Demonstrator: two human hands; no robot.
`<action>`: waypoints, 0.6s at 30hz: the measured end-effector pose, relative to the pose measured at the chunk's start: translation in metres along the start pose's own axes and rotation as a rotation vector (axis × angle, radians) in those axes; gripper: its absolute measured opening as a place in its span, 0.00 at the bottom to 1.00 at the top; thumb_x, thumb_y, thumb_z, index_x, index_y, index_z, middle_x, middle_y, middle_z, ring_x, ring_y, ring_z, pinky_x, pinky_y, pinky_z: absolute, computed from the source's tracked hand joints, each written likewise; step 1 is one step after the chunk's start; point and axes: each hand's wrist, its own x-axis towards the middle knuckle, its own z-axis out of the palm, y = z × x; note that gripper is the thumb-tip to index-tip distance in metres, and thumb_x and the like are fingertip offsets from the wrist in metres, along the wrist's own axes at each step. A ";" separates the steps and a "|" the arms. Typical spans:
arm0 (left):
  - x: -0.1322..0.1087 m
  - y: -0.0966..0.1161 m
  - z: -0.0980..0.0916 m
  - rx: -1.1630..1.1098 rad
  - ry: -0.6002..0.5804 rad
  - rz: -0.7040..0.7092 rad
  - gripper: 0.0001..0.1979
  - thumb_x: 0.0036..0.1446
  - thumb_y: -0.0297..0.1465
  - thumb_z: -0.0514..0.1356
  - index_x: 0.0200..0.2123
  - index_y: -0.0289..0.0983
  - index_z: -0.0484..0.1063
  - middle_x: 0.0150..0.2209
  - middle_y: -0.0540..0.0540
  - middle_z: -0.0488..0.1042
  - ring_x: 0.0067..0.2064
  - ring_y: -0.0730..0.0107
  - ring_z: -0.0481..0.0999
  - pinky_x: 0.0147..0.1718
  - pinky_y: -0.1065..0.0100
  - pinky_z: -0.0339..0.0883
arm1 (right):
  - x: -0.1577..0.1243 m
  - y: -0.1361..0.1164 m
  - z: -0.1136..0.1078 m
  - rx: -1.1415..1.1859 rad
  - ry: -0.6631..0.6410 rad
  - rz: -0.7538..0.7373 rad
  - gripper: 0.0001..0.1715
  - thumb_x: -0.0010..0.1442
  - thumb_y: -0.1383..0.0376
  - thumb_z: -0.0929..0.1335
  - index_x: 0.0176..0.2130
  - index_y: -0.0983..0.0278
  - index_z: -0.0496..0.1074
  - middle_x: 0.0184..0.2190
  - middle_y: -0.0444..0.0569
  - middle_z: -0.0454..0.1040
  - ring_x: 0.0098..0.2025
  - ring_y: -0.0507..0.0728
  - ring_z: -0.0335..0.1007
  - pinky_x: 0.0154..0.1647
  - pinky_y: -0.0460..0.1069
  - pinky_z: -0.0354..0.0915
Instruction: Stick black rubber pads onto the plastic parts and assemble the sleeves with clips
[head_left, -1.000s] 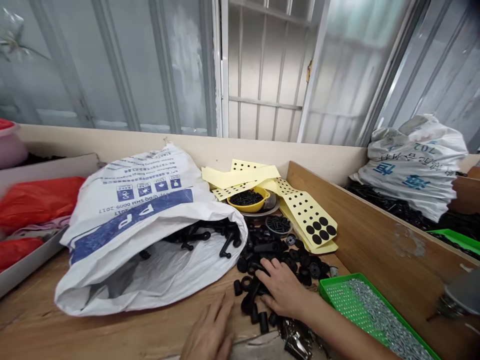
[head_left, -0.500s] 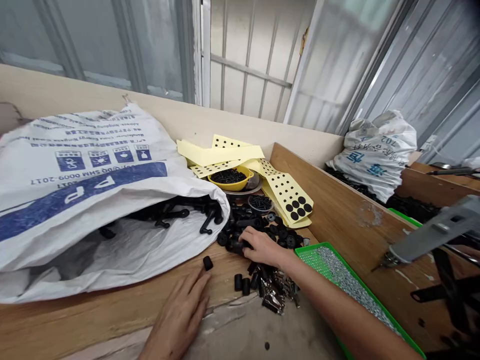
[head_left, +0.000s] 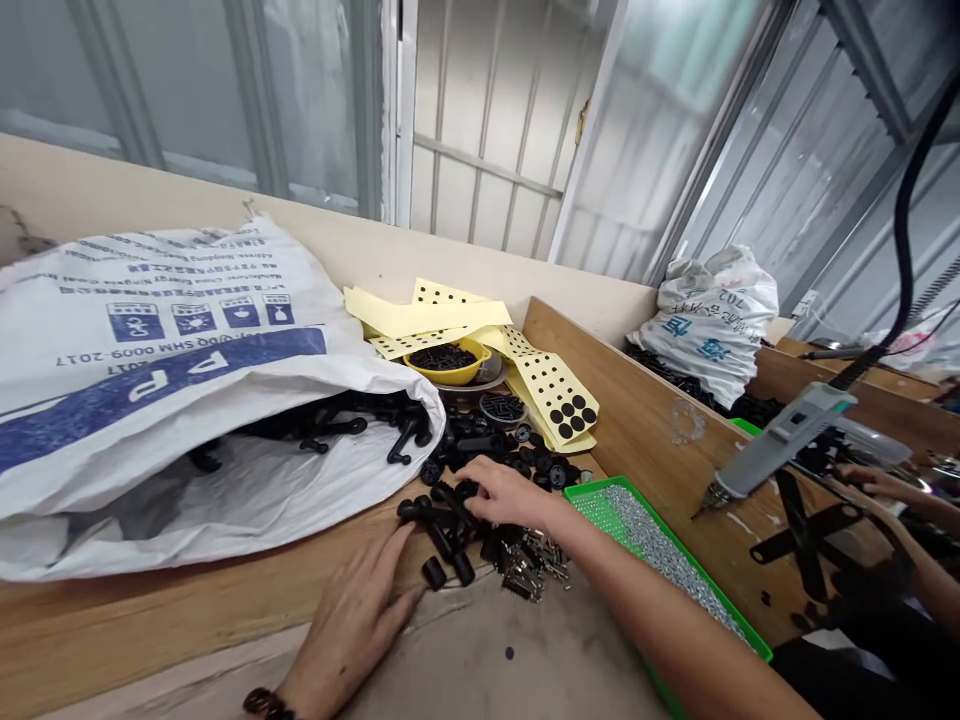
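Observation:
My left hand lies flat on the table with its fingers stretched out, its fingertips beside a black tube-shaped part. Several loose black plastic parts lie between my two hands. My right hand reaches in from the right, fingers bent over a long black plastic part; its fingertips are partly hidden. Behind it spreads a heap of black wheels and tubes. Shiny metal pieces lie just below my right wrist. Two short black cylinders stand near the table's front strip.
A white woven sack with black parts inside fills the left. Yellow sticker sheets and a yellow bowl of black screws lie behind. On the right are a green tray, an electric screwdriver and another person's hand.
Several black parts have come out of the heap toward my left hand, under my right hand, which moved slightly left and nearer. The view has turned right, bringing another person's hands into sight.

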 end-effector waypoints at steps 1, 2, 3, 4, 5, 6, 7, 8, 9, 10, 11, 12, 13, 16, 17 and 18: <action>0.000 -0.001 0.001 -0.005 0.003 -0.005 0.23 0.57 0.34 0.53 0.56 0.35 0.58 0.56 0.37 0.66 0.55 0.55 0.68 0.49 0.54 0.67 | -0.003 0.001 -0.002 -0.012 0.012 0.023 0.21 0.57 0.69 0.64 0.51 0.61 0.63 0.44 0.47 0.64 0.36 0.51 0.67 0.42 0.47 0.63; 0.000 -0.001 0.003 -0.009 0.006 -0.007 0.23 0.57 0.34 0.53 0.55 0.35 0.59 0.56 0.37 0.66 0.55 0.54 0.67 0.50 0.54 0.67 | -0.007 0.001 -0.004 -0.028 0.017 0.039 0.19 0.58 0.69 0.63 0.50 0.63 0.64 0.44 0.49 0.65 0.37 0.52 0.67 0.42 0.48 0.63; -0.001 -0.002 0.004 -0.009 0.012 -0.004 0.22 0.57 0.35 0.53 0.54 0.35 0.60 0.57 0.36 0.65 0.56 0.54 0.67 0.50 0.54 0.67 | -0.012 0.001 -0.004 -0.045 0.012 0.043 0.18 0.58 0.68 0.63 0.49 0.63 0.65 0.43 0.49 0.65 0.39 0.54 0.67 0.43 0.49 0.63; -0.001 -0.003 0.006 -0.007 0.022 0.001 0.22 0.57 0.35 0.53 0.54 0.34 0.60 0.58 0.35 0.64 0.57 0.54 0.65 0.51 0.54 0.66 | -0.017 0.000 -0.002 -0.062 -0.001 0.037 0.17 0.57 0.67 0.63 0.48 0.63 0.66 0.43 0.50 0.66 0.41 0.55 0.66 0.44 0.50 0.62; -0.001 -0.004 0.007 -0.002 0.031 0.007 0.24 0.57 0.35 0.54 0.55 0.34 0.58 0.59 0.34 0.62 0.58 0.54 0.64 0.51 0.55 0.66 | -0.022 -0.002 0.001 -0.081 -0.017 0.024 0.18 0.56 0.67 0.64 0.48 0.63 0.66 0.43 0.50 0.66 0.43 0.57 0.65 0.45 0.51 0.61; -0.001 -0.004 0.009 0.005 0.040 0.011 0.26 0.57 0.35 0.54 0.57 0.34 0.56 0.59 0.34 0.61 0.59 0.54 0.63 0.51 0.55 0.65 | -0.027 -0.005 0.005 -0.100 -0.033 0.011 0.20 0.54 0.67 0.65 0.48 0.63 0.66 0.43 0.50 0.67 0.45 0.59 0.64 0.46 0.52 0.61; -0.001 -0.004 0.010 0.012 0.044 0.017 0.27 0.57 0.35 0.54 0.59 0.35 0.53 0.60 0.35 0.60 0.59 0.54 0.63 0.52 0.55 0.65 | -0.030 -0.008 0.010 -0.120 -0.042 0.004 0.22 0.53 0.67 0.66 0.49 0.62 0.65 0.43 0.51 0.67 0.46 0.60 0.62 0.46 0.53 0.60; -0.002 -0.003 0.011 0.020 0.047 0.022 0.29 0.57 0.34 0.54 0.60 0.37 0.50 0.60 0.36 0.60 0.59 0.54 0.63 0.51 0.55 0.65 | -0.032 -0.012 0.015 -0.140 -0.044 0.006 0.24 0.52 0.67 0.66 0.50 0.62 0.64 0.44 0.52 0.67 0.46 0.61 0.62 0.47 0.54 0.59; -0.002 -0.003 0.011 0.027 0.047 0.027 0.30 0.57 0.33 0.54 0.61 0.38 0.48 0.61 0.37 0.59 0.59 0.54 0.63 0.51 0.54 0.65 | -0.033 -0.016 0.021 -0.159 -0.038 0.018 0.25 0.51 0.67 0.65 0.51 0.62 0.63 0.44 0.53 0.66 0.46 0.62 0.61 0.47 0.56 0.59; -0.002 -0.002 0.011 0.031 0.047 0.034 0.31 0.56 0.33 0.54 0.62 0.39 0.47 0.61 0.37 0.58 0.59 0.54 0.63 0.51 0.54 0.65 | -0.033 -0.020 0.026 -0.175 -0.025 0.038 0.26 0.51 0.67 0.65 0.51 0.63 0.63 0.44 0.54 0.66 0.46 0.63 0.60 0.47 0.58 0.58; -0.002 -0.001 0.011 0.034 0.044 0.042 0.32 0.56 0.32 0.54 0.62 0.39 0.46 0.62 0.37 0.57 0.59 0.54 0.63 0.51 0.54 0.65 | -0.031 -0.024 0.031 -0.187 -0.008 0.059 0.26 0.51 0.66 0.65 0.51 0.64 0.62 0.44 0.55 0.66 0.47 0.64 0.60 0.47 0.59 0.57; -0.002 -0.001 0.010 0.036 0.043 0.047 0.32 0.56 0.31 0.54 0.62 0.40 0.46 0.62 0.37 0.56 0.59 0.54 0.63 0.51 0.54 0.65 | -0.029 -0.027 0.035 -0.194 0.010 0.079 0.27 0.51 0.66 0.65 0.52 0.64 0.61 0.44 0.56 0.66 0.47 0.65 0.59 0.47 0.60 0.56; -0.002 0.000 0.010 0.036 0.045 0.051 0.32 0.56 0.31 0.54 0.62 0.40 0.46 0.63 0.36 0.55 0.59 0.54 0.63 0.51 0.54 0.65 | -0.026 -0.029 0.038 -0.196 0.025 0.093 0.28 0.51 0.66 0.65 0.52 0.64 0.61 0.45 0.57 0.65 0.47 0.65 0.58 0.48 0.61 0.55; -0.004 -0.001 0.009 0.013 0.053 0.057 0.33 0.55 0.28 0.54 0.63 0.40 0.46 0.62 0.37 0.57 0.59 0.54 0.63 0.51 0.55 0.65 | -0.018 -0.033 0.044 -0.177 0.047 0.106 0.29 0.50 0.66 0.65 0.53 0.63 0.60 0.46 0.56 0.65 0.48 0.65 0.58 0.49 0.61 0.54; -0.005 -0.002 0.010 -0.002 0.054 0.052 0.33 0.54 0.28 0.54 0.62 0.40 0.47 0.61 0.37 0.58 0.59 0.55 0.63 0.51 0.55 0.65 | -0.016 -0.034 0.045 -0.165 0.051 0.109 0.28 0.49 0.67 0.65 0.52 0.63 0.61 0.46 0.56 0.65 0.48 0.65 0.58 0.49 0.62 0.53; -0.006 -0.003 0.011 -0.018 0.057 0.043 0.33 0.54 0.27 0.55 0.62 0.41 0.48 0.61 0.38 0.59 0.59 0.55 0.63 0.52 0.55 0.65 | -0.014 -0.034 0.045 -0.151 0.055 0.114 0.27 0.49 0.67 0.65 0.50 0.63 0.63 0.45 0.55 0.66 0.48 0.65 0.59 0.49 0.62 0.53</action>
